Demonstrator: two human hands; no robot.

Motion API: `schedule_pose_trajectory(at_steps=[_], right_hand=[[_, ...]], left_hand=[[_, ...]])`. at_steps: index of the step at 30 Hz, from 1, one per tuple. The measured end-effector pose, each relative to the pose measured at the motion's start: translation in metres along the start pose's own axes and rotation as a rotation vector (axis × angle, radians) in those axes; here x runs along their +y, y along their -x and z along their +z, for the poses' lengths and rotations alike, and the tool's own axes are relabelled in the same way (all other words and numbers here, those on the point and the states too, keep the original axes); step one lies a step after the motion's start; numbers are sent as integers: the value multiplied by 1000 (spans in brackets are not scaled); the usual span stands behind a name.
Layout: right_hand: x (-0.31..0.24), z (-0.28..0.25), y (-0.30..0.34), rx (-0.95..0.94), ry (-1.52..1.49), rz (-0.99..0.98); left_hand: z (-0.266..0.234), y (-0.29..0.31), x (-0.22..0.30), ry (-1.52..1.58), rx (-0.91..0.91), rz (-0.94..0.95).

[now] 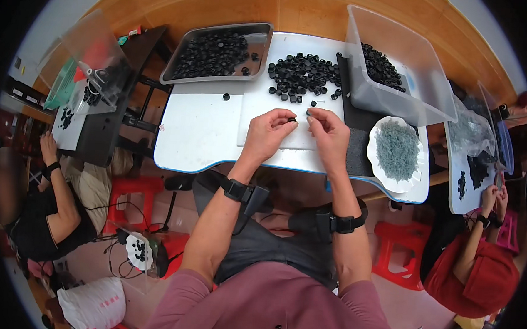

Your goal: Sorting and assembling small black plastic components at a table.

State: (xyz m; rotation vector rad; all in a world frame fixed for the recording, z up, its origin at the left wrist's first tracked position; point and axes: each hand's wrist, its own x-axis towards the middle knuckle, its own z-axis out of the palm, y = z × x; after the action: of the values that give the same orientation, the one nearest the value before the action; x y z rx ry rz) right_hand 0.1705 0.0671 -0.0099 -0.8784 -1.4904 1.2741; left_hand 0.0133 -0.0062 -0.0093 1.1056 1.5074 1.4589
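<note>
My left hand [267,132] has a black cap [292,120] pinched over the worktop [200,126]. Right hand [330,135]: fingertips bunched, can't tell if gripping. Risk: weak left pinch could lose it among loose caps [302,75] ahead.

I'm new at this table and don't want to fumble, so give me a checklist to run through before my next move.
1. Left hand has a black cap: ok, held between thumb and fingers.
2. Right hand has a piece: cannot tell, too small to make out.
3. Plate of grey-green pieces nearby: ok, on your right.
4. Loose caps within reach: ok, seemingly, just beyond your hands.
5. No strays: not ok, one stray cap lies apart, near the tray.
</note>
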Motion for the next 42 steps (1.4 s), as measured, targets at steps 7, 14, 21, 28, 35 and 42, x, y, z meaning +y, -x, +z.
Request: schedule_pose_trajectory(at_steps=[7,14,21,28,35,42], right_hand=[[10,-1,-4,186,95,-60],[13,2,-7,306,175,-107],[12,-1,-1,273,222,-104],[7,1,-3,228,242,-135],[-1,5,-5,217,234,-165],[9,-1,-3,232,285,-156]], left_hand=[[7,0,3,-17,35,4],[-3,-3,-2,3,48,2],[-26,-2,29,80,68,107],[-22,22,53,-11,53,255],[-12,38,74,-230,86,445],[-56,-20,90,-278,358,533]])
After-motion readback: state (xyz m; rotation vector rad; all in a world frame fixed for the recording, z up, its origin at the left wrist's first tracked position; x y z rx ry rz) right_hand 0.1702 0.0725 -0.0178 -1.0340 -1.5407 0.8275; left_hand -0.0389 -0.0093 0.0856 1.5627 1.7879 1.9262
